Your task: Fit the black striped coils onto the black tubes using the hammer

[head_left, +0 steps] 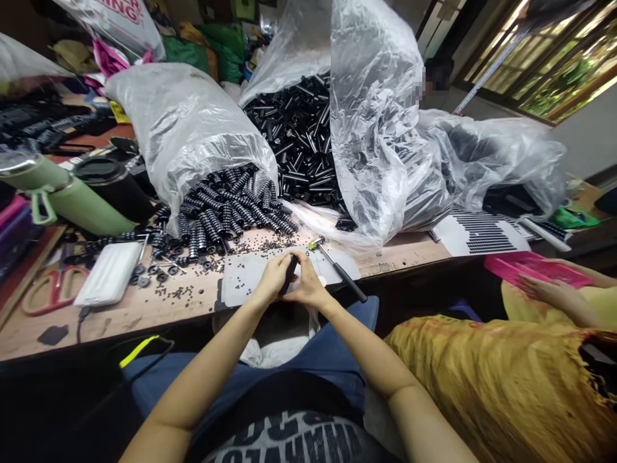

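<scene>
Both hands, left hand (272, 278) and right hand (308, 286), meet at the near tabletop (144, 312) edge, each grip closed on 1 black tube (290, 272). Tube axis near-upright, tilted slightly right. Hammer (337, 267) lies just right.

both arms bare up past the elbows, no watch or rings on the left hand (274, 278) or right hand (308, 288). blue jeans (332, 360), dark tee (289, 437) with chunky white lettering.
</scene>
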Tool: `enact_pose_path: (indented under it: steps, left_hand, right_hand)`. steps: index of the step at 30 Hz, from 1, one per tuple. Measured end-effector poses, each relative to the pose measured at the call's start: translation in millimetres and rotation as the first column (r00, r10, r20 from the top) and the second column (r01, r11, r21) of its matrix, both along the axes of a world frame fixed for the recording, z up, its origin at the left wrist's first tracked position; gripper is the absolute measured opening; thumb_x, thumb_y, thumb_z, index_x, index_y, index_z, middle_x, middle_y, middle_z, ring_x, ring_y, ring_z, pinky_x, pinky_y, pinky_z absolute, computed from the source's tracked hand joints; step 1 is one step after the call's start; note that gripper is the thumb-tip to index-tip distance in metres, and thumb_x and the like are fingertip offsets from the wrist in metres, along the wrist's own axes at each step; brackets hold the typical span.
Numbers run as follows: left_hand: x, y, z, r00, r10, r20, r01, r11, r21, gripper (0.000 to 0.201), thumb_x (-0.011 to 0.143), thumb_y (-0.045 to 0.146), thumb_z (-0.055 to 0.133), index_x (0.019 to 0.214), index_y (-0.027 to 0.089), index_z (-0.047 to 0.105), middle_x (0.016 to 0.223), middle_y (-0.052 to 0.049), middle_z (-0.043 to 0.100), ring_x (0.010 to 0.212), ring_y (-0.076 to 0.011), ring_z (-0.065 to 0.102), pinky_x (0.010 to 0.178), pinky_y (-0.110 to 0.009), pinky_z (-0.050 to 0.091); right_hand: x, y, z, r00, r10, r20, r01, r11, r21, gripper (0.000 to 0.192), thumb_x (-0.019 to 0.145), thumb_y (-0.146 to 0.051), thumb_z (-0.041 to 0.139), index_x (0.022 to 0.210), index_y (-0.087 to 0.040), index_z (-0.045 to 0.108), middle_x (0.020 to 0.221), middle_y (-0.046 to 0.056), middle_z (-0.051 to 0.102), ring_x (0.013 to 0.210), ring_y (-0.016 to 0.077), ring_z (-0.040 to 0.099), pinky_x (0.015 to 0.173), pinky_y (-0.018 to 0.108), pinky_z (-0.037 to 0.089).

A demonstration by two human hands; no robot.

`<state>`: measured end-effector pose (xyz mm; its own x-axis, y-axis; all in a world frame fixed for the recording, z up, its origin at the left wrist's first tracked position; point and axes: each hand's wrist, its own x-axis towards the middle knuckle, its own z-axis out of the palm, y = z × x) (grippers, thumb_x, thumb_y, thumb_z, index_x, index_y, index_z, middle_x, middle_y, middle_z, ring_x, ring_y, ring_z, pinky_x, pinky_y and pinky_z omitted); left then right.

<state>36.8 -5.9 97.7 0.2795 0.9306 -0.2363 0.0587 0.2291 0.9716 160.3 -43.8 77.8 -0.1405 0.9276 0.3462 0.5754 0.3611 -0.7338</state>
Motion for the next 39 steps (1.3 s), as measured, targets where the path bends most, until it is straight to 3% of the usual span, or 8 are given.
enact_pose_path:
  steps: [3,8,10,13,19,26,33,39]
  left_hand:
    - [-1,-3,-25.5,0.934,0.082,-0.347,0.091,0.886,0.455,0.047,0.079,0.028,0.061,0.125,0.016,0.058,0.105,-0.012,0.059,0.086,-0.0212,0.062,0.079,-0.036,0.051]
    - [-9,1,-51.6,0.724,0.135,-0.677,0.440,0.666,0.603,0.043,0.086,0.015,0.054,0.129,0.009,0.054,0.099,-0.014,0.062,0.088,-0.0231,0.060,0.079,-0.035,0.047]
    - [-17,4,-55.4,0.674,0.168,-0.720,0.540,0.553,0.635,0.035,0.090,0.019,0.052,0.123,0.011,0.058,0.096,-0.013,0.065,0.090,-0.0236,0.059,0.078,-0.035,0.044]
    - [-26,6,-57.4,0.606,0.287,-0.742,0.595,0.455,0.662,0.032,0.094,0.025,0.047,0.121,0.014,0.060,0.093,-0.012,0.067,0.092,-0.0247,0.057,0.077,-0.037,0.039]
    - [-28,7,-56.4,0.516,0.346,-0.784,0.653,0.433,0.621,0.036,0.096,0.023,0.038,0.126,0.014,0.056,0.098,-0.013,0.067,0.092,-0.0248,0.056,0.083,-0.042,0.034]
    - [-23,0,-56.2,0.442,0.339,-0.830,0.681,0.475,0.557,0.046,0.090,0.006,0.034,0.131,0.013,0.053,0.110,-0.015,0.066,0.098,-0.0257,0.058,0.092,-0.046,0.036]
    - [8,-26,-59.8,0.431,0.319,-0.844,0.646,0.544,0.536,0.073,0.088,0.051,0.043,0.138,-0.002,0.041,0.141,-0.027,0.042,0.134,-0.0370,0.034,0.111,-0.053,0.020]
    - [8,-33,-66.4,0.486,0.233,-0.842,0.666,0.526,0.529,0.076,0.086,0.044,0.043,0.144,-0.002,0.027,0.148,-0.026,0.031,0.142,-0.0360,0.020,0.113,-0.053,0.017]
  right_hand:
    - [-5,7,-16.5,0.989,-0.107,0.099,0.107,0.994,0.001,0.095,0.060,-0.022,0.076,0.140,-0.010,0.025,0.136,0.021,0.041,0.130,0.0302,0.039,0.111,0.046,0.033]
    - [23,3,-17.7,0.889,-0.214,0.406,0.258,0.965,-0.056,0.080,0.072,-0.025,0.071,0.139,-0.010,0.031,0.139,0.022,0.041,0.131,0.0312,0.037,0.107,0.047,0.035]
    - [50,-4,-8.3,0.709,-0.406,0.577,0.524,0.851,-0.045,0.058,0.079,-0.032,0.067,0.129,-0.011,0.045,0.132,0.023,0.048,0.124,0.0343,0.042,0.100,0.049,0.037]
    - [83,-18,8.0,0.506,-0.443,0.740,0.697,0.716,-0.048,0.024,0.092,-0.032,0.051,0.102,-0.011,0.058,0.108,0.020,0.061,0.106,0.0315,0.055,0.086,0.041,0.041]
    - [62,-55,21.9,0.749,-0.300,0.591,0.512,0.828,-0.229,0.034,0.102,-0.035,0.023,0.100,-0.018,0.053,0.076,0.005,0.065,0.070,0.0182,0.063,0.060,0.025,0.034]
    - [42,-59,26.6,0.753,-0.238,0.613,0.482,0.834,-0.269,0.032,0.102,-0.034,0.026,0.091,-0.019,0.052,0.069,0.004,0.066,0.063,0.0178,0.063,0.056,0.024,0.027]
    - [27,-52,53.2,0.873,-0.227,0.431,0.353,0.904,-0.240,0.032,0.101,-0.037,0.028,0.087,-0.020,0.052,0.069,0.002,0.064,0.063,0.0165,0.062,0.057,0.023,0.031]
    - [2,-63,60.3,0.917,-0.130,0.378,0.234,0.941,-0.243,0.037,0.101,-0.039,0.022,0.099,-0.020,0.053,0.081,0.006,0.067,0.069,0.0174,0.064,0.061,0.023,0.038]
